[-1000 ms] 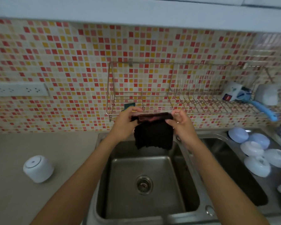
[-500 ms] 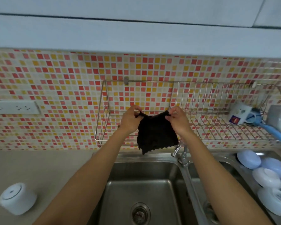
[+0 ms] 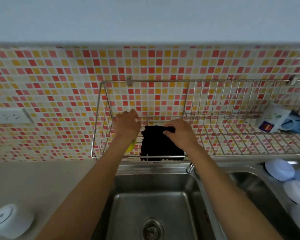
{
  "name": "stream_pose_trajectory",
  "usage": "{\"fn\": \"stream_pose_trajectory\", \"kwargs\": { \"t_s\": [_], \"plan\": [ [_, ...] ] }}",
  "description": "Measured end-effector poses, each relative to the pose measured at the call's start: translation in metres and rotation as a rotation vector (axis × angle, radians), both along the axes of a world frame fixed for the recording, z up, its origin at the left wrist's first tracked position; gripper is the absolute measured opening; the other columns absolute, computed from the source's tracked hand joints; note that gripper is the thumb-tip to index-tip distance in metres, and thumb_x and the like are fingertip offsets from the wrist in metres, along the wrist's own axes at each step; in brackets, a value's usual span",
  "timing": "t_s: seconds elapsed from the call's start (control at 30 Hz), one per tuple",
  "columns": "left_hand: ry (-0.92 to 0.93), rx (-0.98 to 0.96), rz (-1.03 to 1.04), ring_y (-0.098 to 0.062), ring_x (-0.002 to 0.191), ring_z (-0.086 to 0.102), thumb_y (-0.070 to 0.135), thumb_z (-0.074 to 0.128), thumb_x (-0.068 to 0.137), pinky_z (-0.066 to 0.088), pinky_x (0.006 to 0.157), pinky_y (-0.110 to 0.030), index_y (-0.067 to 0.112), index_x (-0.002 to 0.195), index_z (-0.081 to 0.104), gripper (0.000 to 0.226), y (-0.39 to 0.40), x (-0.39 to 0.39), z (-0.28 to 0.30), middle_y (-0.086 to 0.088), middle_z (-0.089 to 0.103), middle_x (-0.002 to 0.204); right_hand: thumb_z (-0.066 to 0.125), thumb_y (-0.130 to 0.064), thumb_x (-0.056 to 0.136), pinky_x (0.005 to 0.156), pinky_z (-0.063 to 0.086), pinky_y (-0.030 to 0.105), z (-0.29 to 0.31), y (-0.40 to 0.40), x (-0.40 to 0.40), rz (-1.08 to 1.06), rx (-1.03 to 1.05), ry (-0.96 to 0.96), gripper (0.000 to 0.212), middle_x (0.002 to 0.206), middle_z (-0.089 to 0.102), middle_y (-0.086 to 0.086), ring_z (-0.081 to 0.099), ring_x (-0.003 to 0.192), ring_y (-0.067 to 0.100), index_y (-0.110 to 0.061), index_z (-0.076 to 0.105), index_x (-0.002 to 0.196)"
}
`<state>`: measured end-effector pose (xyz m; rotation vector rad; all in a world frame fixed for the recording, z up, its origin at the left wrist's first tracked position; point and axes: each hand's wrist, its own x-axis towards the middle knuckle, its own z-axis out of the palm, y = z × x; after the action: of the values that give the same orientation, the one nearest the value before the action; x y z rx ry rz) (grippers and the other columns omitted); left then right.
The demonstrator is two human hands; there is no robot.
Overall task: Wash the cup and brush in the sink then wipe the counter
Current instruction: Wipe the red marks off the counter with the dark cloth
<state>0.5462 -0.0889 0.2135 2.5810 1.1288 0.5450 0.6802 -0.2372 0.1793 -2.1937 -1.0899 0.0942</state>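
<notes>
A dark cloth (image 3: 160,144) lies spread on the left part of the wire wall rack (image 3: 241,154), its lower edge hanging over the front rail. My right hand (image 3: 179,134) pinches the cloth's upper right corner. My left hand (image 3: 127,124) is just left of the cloth with curled fingers against the rack's back wires; I cannot tell if it touches the cloth. A white mug (image 3: 274,121) with a logo lies on the rack's right end beside a blue brush (image 3: 296,126). Below is the steel sink (image 3: 128,177).
A white cup (image 3: 9,220) lies on the counter at lower left. Something yellow (image 3: 131,147) sits on the rack under my left wrist. The tap (image 3: 190,168) stands between the two basins. Several white bowls (image 3: 279,170) are stacked at the right. A wall socket (image 3: 9,116) is at left.
Both hands lifted the cloth from above the sink up onto the rack, where it now lies spread. The view tilted upward.
</notes>
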Motion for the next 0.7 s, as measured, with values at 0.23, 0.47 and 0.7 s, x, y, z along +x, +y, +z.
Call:
{"fn": "stream_pose_trajectory", "kwargs": {
  "t_s": [0.23, 0.47, 0.7],
  "plan": [
    [0.176, -0.261, -0.097, -0.032, 0.112, 0.053, 0.037, 0.065, 0.083, 0.044, 0.091, -0.037, 0.017, 0.124, 0.053, 0.047, -0.003, -0.048, -0.018, -0.014, 0.055, 0.123, 0.062, -0.044, 0.088, 0.113, 0.019, 0.031, 0.003, -0.001, -0.018, 0.283, -0.271, 0.1, 0.059, 0.155, 0.026, -0.003, 0.027, 0.14, 0.018, -0.024, 0.044, 0.141],
    [0.006, -0.1, 0.008, -0.04, 0.126, 0.035, 0.039, 0.066, 0.085, 0.038, 0.102, -0.048, 0.013, 0.134, 0.041, 0.061, -0.015, -0.043, -0.025, -0.021, 0.035, 0.136, 0.058, -0.04, 0.092, 0.11, 0.024, 0.03, 0.002, -0.002, -0.016, 0.246, -0.26, 0.034, 0.052, 0.153, 0.033, -0.001, 0.033, 0.137, 0.02, -0.023, 0.047, 0.139],
    [0.216, -0.074, -0.065, -0.033, 0.147, -0.006, 0.068, 0.014, 0.091, 0.002, 0.118, -0.052, 0.015, 0.152, 0.002, 0.081, -0.022, -0.045, -0.028, -0.015, -0.006, 0.16, 0.055, -0.035, 0.095, 0.1, 0.035, 0.028, 0.008, -0.009, -0.023, 0.194, -0.15, 0.033, 0.044, 0.14, 0.051, 0.003, 0.047, 0.126, 0.023, -0.019, 0.051, 0.136]
  ]
}}
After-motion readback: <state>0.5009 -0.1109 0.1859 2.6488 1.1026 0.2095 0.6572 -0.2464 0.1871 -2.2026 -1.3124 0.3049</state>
